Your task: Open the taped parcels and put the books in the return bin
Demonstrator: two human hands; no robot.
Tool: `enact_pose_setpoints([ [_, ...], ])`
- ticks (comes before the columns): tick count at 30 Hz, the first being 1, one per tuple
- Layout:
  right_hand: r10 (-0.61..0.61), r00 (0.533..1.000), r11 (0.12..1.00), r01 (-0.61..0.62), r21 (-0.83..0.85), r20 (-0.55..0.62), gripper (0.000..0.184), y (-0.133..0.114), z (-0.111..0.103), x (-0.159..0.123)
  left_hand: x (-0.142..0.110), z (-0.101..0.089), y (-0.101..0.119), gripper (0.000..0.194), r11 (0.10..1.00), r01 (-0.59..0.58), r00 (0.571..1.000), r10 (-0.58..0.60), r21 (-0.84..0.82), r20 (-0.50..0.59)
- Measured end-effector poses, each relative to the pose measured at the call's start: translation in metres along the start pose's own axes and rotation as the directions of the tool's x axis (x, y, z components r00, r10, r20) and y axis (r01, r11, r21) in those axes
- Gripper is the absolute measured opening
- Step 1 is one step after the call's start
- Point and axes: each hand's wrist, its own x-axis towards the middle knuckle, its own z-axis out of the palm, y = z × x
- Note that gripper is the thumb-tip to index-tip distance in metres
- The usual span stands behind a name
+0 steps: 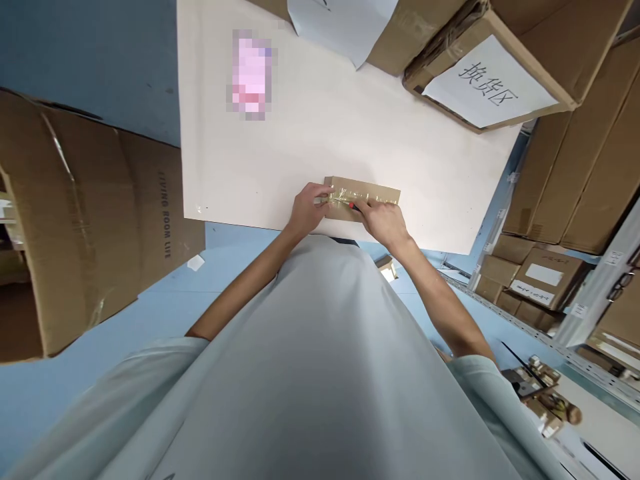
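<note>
A small, flat cardboard box (361,189) with clear tape along its top lies near the front edge of the white table. My left hand (309,208) grips the left end of this box, its fingers bent around the edge. In my right hand (385,220) is a thin tool with a red-and-black handle (354,207). Its slim, shiny tip points left onto the taped seam, close to my left fingertips. The fist covers most of the handle, so I cannot tell the tool's exact kind.
On the white table (240,173), a blurred pink item (251,77) lies at the back left. An open carton with a paper label (490,83) stands at the back right. A large open carton (100,220) is left of the table; shelving with boxes (537,277) is at the right.
</note>
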Motion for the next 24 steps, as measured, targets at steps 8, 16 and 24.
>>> enact_pose_setpoints([
  [8,-0.096,0.993,0.981,0.106,-0.16,0.071,0.048,-0.002,-0.015,0.018,0.007,0.004,-0.009,0.037,0.999,-0.024,1.0,0.024,-0.022,0.0],
  [16,-0.109,0.989,0.977,0.125,-0.174,0.098,0.049,-0.003,-0.024,0.024,0.006,0.005,-0.007,0.035,1.0,-0.016,1.0,0.016,0.008,-0.016],
  [24,-0.082,0.986,0.974,0.11,-0.196,0.146,0.053,0.013,-0.02,0.019,0.002,0.003,-0.003,0.034,1.0,0.014,1.0,-0.014,0.019,-0.026],
])
